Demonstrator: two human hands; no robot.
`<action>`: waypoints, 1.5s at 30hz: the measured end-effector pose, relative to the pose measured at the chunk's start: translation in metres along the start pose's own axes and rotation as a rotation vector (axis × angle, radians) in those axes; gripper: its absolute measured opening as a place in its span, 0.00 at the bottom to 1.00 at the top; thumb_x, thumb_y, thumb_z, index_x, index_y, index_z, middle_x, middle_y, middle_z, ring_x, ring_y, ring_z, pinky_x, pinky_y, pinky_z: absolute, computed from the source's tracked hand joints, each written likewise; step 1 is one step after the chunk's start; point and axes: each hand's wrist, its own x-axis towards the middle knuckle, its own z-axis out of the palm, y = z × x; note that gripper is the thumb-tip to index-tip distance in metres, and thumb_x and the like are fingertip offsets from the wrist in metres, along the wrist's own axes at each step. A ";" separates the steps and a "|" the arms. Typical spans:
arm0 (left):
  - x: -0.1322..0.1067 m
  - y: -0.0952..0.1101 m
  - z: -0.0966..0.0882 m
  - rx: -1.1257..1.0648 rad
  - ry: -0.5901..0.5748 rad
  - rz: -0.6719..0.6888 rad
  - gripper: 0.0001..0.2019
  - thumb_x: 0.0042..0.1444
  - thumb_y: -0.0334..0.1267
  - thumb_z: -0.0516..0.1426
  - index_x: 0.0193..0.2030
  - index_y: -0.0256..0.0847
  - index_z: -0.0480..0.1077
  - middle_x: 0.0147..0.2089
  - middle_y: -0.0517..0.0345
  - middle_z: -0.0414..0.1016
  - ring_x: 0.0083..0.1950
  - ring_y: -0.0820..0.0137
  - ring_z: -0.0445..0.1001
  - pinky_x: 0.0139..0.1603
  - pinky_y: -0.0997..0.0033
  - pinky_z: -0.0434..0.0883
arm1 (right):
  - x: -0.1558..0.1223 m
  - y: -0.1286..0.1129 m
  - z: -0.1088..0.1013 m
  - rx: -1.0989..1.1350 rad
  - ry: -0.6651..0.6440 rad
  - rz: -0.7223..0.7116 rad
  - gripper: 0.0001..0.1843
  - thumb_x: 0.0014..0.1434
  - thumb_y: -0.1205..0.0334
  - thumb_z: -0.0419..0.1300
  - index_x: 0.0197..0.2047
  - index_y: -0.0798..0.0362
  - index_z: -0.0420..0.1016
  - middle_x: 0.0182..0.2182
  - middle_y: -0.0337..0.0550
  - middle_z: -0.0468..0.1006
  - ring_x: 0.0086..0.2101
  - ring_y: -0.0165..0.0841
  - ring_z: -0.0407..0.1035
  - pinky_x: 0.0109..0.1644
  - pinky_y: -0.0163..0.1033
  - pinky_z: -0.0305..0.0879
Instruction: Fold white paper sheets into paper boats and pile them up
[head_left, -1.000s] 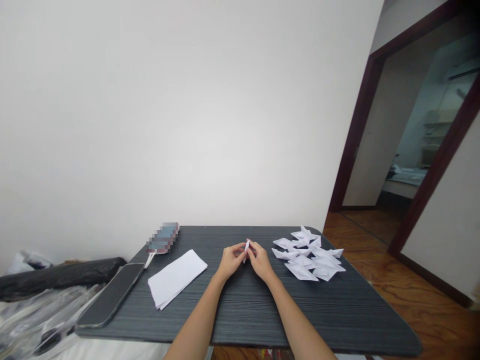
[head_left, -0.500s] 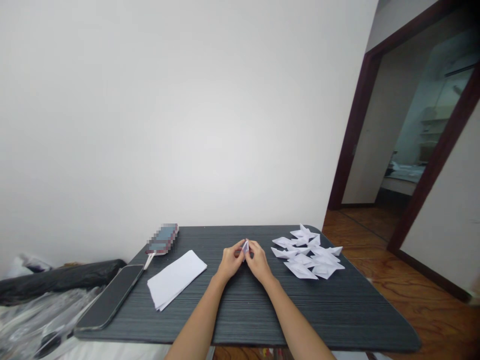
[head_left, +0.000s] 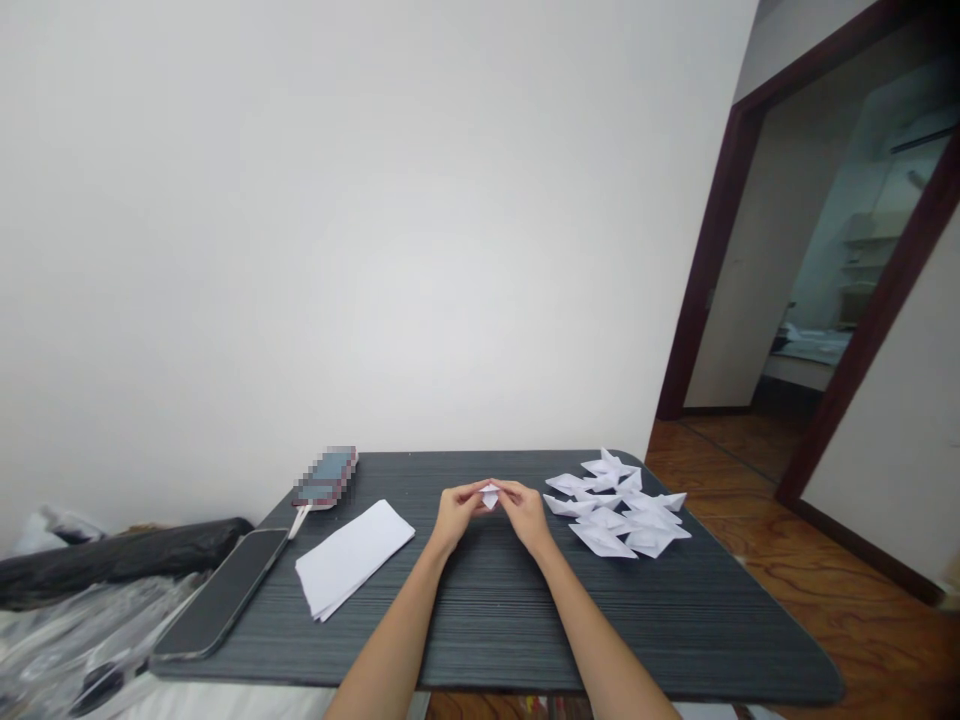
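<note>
A small piece of folded white paper (head_left: 489,496) is pinched between my two hands above the middle of the dark table (head_left: 495,620). My left hand (head_left: 456,514) grips its left side with thumb and fingers. On the opposite side, my right hand (head_left: 523,512) holds it the same way. Only the middle of the paper shows, a small pointed shape; the fingertips cover the rest. Several folded white paper boats (head_left: 630,515) lie grouped to the right of my right hand. A stack of white paper sheets (head_left: 356,560) rests to the left of my left hand.
A dark phone (head_left: 221,595) lies on the table's left edge. Behind it is a blurred-out device (head_left: 326,478) with a white cable (head_left: 298,522). A white wall (head_left: 420,250) rises behind the table. Plastic-wrapped things (head_left: 82,620) lie at the left; a doorway stands at the right.
The folded paper has turned from a tall, narrow upright shape to a wider, flatter one. My fingers have shifted on it, now meeting along its upper edge. The boats and stack stay put.
</note>
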 end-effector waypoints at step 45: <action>-0.016 0.027 0.011 0.672 -0.004 0.273 0.18 0.51 0.46 0.47 0.32 0.35 0.72 0.24 0.55 0.73 0.21 0.74 0.68 0.25 0.78 0.62 | 0.000 -0.015 0.002 0.091 -0.047 0.212 0.15 0.44 0.54 0.56 0.28 0.58 0.71 0.15 0.38 0.69 0.13 0.25 0.60 0.13 0.28 0.52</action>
